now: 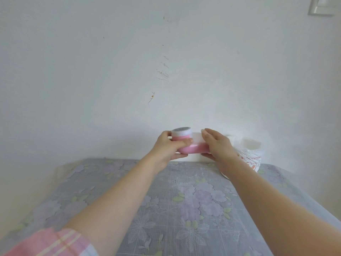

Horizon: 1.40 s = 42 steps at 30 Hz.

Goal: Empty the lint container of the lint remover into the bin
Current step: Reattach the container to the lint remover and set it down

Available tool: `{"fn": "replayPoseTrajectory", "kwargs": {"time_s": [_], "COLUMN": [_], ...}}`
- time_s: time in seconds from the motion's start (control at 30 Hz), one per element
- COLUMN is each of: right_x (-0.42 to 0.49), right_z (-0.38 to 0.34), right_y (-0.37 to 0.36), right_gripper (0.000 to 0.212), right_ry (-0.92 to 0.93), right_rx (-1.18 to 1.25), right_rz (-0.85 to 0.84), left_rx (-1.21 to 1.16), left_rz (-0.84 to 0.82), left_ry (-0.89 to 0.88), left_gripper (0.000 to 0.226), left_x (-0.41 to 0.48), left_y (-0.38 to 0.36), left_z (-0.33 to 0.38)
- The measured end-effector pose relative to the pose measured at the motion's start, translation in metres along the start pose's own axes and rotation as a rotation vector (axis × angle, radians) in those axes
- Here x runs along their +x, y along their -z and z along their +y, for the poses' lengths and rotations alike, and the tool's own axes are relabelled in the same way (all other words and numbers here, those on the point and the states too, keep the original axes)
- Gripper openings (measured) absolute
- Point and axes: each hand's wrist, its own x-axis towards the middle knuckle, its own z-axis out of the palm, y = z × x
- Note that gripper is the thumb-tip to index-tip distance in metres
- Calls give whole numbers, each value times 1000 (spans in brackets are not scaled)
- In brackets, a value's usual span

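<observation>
The lint remover (191, 147) is pink and white, with a round metal mesh head (181, 129) facing up at its left end. I hold it in the air above the far edge of the table. My left hand (168, 149) grips the head end, thumb across the pink body. My right hand (215, 145) wraps the white and pink rear part, hiding most of it. The bin (252, 154) is a small white tub lined with a clear plastic bag, standing on the table just right of my right hand.
The table (184, 209) wears a grey cloth with purple flowers and runs up to a white wall (166, 71). A white frame (322, 6) hangs at the top right. My left sleeve (49, 242) is pink plaid.
</observation>
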Motion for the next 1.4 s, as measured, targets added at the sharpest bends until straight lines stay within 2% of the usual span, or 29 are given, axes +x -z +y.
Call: {"fn": "replayPoseTrajectory", "kwargs": {"time_s": [0.1, 0.23, 0.37, 0.47, 0.53, 0.63, 0.73, 0.83, 1.03, 1.13, 1.4], "right_x": [4, 7, 8, 9, 13, 11, 11, 12, 20, 23, 25], "right_z": [3, 7, 14, 21, 25, 27, 36, 48, 61, 64, 71], "right_y": [-9, -3, -5, -6, -9, -16, -17, -14, -11, -11, -10], "right_gripper": [56, 44, 31, 31, 37, 50, 59, 56, 50, 49, 46], "right_ry": [-134, -171, -211, -194, -141, -67, -102, -127, -160, -160, -186], "right_rx": [114, 149, 141, 71, -42, -262, -323, -365, -383, -386, -385], "right_rz": [59, 108, 58, 19, -2, -23, -26, -56, -73, -85, -72], "left_rx": [237, 415, 509, 594, 652, 847, 937, 1042, 1069, 1040, 994], "left_rz": [-17, -243, -226, -214, -165, 24, 182, 185, 191, 180, 163], "left_ry": [-108, -53, -139, -153, -195, -249, -173, -82, -7, -3, -20], "left_gripper": [63, 53, 51, 54, 56, 61, 64, 66, 71, 78, 79], "left_x": [-3, -12, -13, -12, -9, 0, 8, 16, 28, 32, 36], "left_y": [-6, 2, 1, 6, 10, 16, 31, 46, 57, 60, 64], "left_z": [5, 11, 5, -3, -12, -28, -44, -63, -92, -98, -102]}}
